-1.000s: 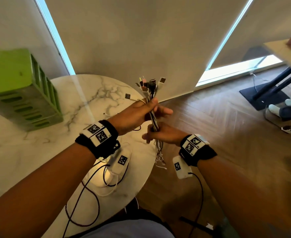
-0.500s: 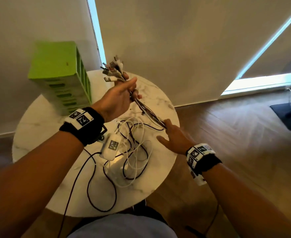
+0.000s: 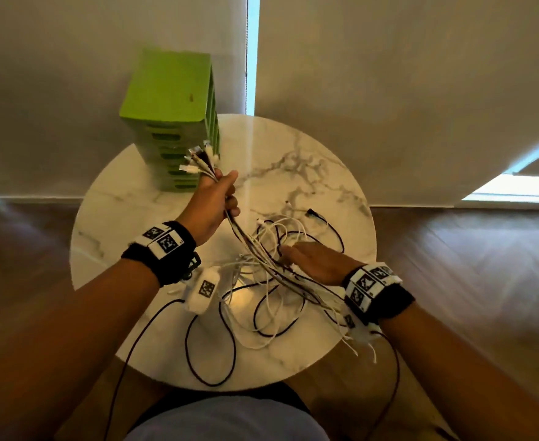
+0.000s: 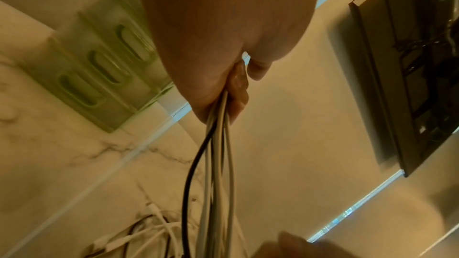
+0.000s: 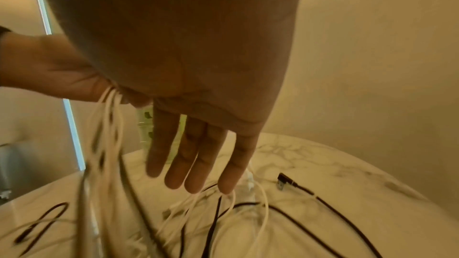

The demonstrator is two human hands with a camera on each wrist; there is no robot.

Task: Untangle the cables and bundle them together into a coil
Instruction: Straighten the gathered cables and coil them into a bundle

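Left hand (image 3: pixel 214 202) grips cables (image 3: pixel 263 259) near plugs. Right hand (image 3: pixel 317 264), off the bundle since a second ago, hovers flat-fingered over slack now dropped onto table (image 3: pixel 309 160). Coiling not begun.

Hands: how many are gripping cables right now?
1. The left hand grips the cable bundle just below its plugs, near the green organizer. The right hand grips nothing: fingers straight, over the loose cables on the table.

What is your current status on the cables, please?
Left hand grips cable bundle near the plugs. Right hand open, flat over loose cables on table. Not coiled yet.
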